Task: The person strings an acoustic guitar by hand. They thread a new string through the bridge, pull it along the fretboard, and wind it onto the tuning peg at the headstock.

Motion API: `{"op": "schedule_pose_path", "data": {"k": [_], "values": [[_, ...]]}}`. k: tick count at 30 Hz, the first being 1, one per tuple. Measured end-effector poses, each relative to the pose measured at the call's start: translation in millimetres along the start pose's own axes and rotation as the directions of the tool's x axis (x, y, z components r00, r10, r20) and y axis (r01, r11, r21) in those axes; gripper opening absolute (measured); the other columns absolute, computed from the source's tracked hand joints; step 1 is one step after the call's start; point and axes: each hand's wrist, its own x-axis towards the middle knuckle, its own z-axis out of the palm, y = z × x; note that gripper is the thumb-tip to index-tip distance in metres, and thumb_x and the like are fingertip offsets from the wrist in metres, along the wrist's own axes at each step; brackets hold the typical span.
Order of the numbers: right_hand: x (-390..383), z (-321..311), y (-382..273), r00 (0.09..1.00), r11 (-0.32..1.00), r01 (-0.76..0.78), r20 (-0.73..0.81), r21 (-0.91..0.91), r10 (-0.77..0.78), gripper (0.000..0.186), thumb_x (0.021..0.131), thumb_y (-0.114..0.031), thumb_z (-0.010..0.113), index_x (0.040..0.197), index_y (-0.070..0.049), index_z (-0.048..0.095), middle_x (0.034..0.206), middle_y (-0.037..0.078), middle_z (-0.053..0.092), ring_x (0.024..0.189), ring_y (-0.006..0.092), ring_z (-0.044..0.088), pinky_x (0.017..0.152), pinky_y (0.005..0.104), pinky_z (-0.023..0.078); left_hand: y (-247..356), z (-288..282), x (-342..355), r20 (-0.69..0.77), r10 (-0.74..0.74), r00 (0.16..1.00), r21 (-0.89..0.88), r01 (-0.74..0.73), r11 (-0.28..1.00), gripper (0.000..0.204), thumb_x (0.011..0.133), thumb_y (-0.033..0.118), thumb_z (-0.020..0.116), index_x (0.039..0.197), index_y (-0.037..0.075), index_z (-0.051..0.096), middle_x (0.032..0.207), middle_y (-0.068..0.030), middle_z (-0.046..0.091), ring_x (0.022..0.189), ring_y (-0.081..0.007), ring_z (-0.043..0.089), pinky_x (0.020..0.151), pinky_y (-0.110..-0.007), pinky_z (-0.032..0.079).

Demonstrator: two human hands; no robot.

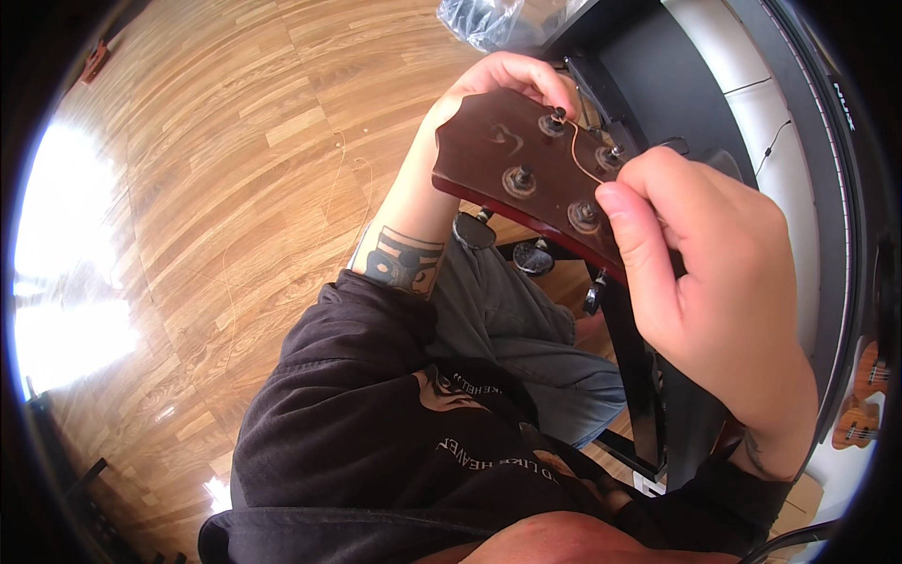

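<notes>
A dark brown guitar headstock [493,150] with a red edge is held tilted across the upper middle, with metal posts on its face and dark tuning knobs [532,257] along its lower side. My left hand [507,75] is closed at its far edge, fingertips beside the top post, partly hidden behind the wood. A thin copper-coloured string [584,164] runs from that post down to my right hand [705,254], whose thumb and forefinger pinch it above the lower posts. The neck is hidden behind that hand.
Loose strings [340,148] lie on the wooden floor [207,188]. A black electronic keyboard [825,122] stands at right on a black frame [644,423]. Crumpled clear plastic [489,19] is at the top, small wooden instruments [857,423] at far right, my jeans-clad leg [507,338] below the headstock.
</notes>
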Motion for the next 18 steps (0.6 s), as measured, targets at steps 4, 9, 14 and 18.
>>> {"op": "schedule_pose_path", "data": {"k": [4, 9, 14, 18], "values": [[-1.5, 1.3, 0.1, 0.999, 0.999, 0.036, -0.031, 0.002, -0.036, 0.013, 0.098, -0.002, 0.070, 0.087, -0.002, 0.063, 0.063, 0.010, 0.057, 0.051, 0.0247, 0.056, 0.050, 0.0352, 0.040, 1.6, 12.0, -2.3, -0.083, -0.022, 0.996, 0.007, 0.023, 1.000, 0.034, 0.096, 0.034, 0.073, 0.101, 0.001, 0.065, 0.088, -0.0062, 0.059, 0.079, -0.0167, 0.045, 0.068, -0.031, 0.044], [-4.0, -0.8, -1.4, 0.995, 0.994, 0.097, -0.030, -0.043, -0.099, 0.014, 0.093, 0.001, 0.073, 0.085, -0.003, 0.063, 0.062, 0.009, 0.055, 0.048, 0.0261, 0.053, 0.047, 0.0369, 0.039, -13.4, -7.2, 5.7, 0.125, 0.063, 0.990, -0.298, -0.023, 0.954, 0.048, 0.094, 0.043, 0.074, 0.106, -0.003, 0.064, 0.100, -0.0129, 0.065, 0.091, -0.0194, 0.062, 0.080, -0.032, 0.055], [-5.5, 1.1, 5.5, 0.984, 0.982, 0.173, -0.037, -0.070, -0.176, 0.016, 0.088, 0.003, 0.074, 0.082, -0.004, 0.060, 0.062, 0.009, 0.054, 0.047, 0.0266, 0.052, 0.045, 0.0366, 0.038, -9.8, -12.0, 1.1, 0.070, -0.039, 0.997, -0.263, 0.056, 0.963, 0.051, 0.093, 0.045, 0.075, 0.106, -0.004, 0.064, 0.107, -0.0168, 0.066, 0.097, -0.0235, 0.069, 0.085, -0.033, 0.059], [-6.4, 0.4, 6.9, 0.981, 0.979, 0.191, -0.014, -0.069, -0.193, 0.017, 0.086, 0.003, 0.074, 0.081, -0.004, 0.059, 0.061, 0.008, 0.054, 0.047, 0.0266, 0.052, 0.045, 0.0362, 0.039, -4.5, -9.4, -4.2, -0.004, -0.114, 0.993, -0.069, 0.114, 0.991, 0.041, 0.096, 0.038, 0.072, 0.100, -0.002, 0.065, 0.105, -0.0153, 0.062, 0.092, -0.0235, 0.066, 0.081, -0.031, 0.058]]}}
